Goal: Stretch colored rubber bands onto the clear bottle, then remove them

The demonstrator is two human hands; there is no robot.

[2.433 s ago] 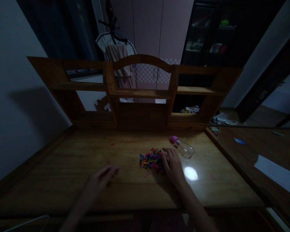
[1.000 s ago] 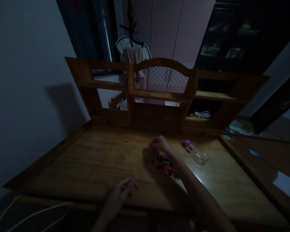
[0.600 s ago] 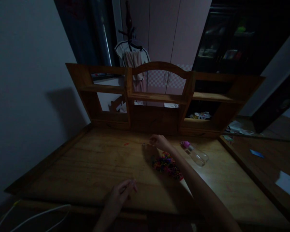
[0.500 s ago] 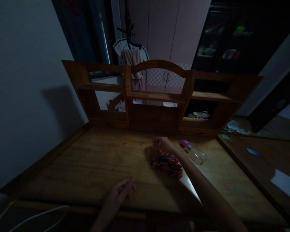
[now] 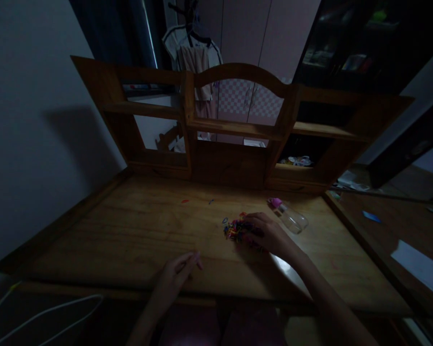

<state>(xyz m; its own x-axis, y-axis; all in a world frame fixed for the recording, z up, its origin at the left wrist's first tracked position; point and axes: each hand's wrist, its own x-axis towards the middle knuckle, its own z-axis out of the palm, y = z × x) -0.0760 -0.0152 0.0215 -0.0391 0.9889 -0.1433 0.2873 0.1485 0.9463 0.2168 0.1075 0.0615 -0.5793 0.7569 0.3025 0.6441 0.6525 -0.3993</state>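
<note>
A heap of small, brightly coloured rubber bands (image 5: 234, 229) lies on the wooden desktop. My right hand (image 5: 269, 235) is over the right side of the heap, fingers curved and apart, touching the bands; its palm side is hidden. Near the front edge rests my left hand (image 5: 178, 274), thumb and fingertips drawn together; whatever is between them, if anything, is too small to tell. One loose blue band (image 5: 225, 220) sits just left of the heap. Farther back are a red band (image 5: 185, 201) and a dark band (image 5: 211, 201).
A clear bottle with a pink cap (image 5: 292, 220) lies on its side right of the heap. The wooden shelf unit (image 5: 234, 127) rises along the desk's back edge. A white cable (image 5: 68, 302) hangs at the front left. Paper (image 5: 420, 269) lies on the surface to the right.
My right hand has come back from beyond the heap and down onto its right side. The blue band beside the heap now shows. My left hand stays nearly in place; the view has tilted down.
</note>
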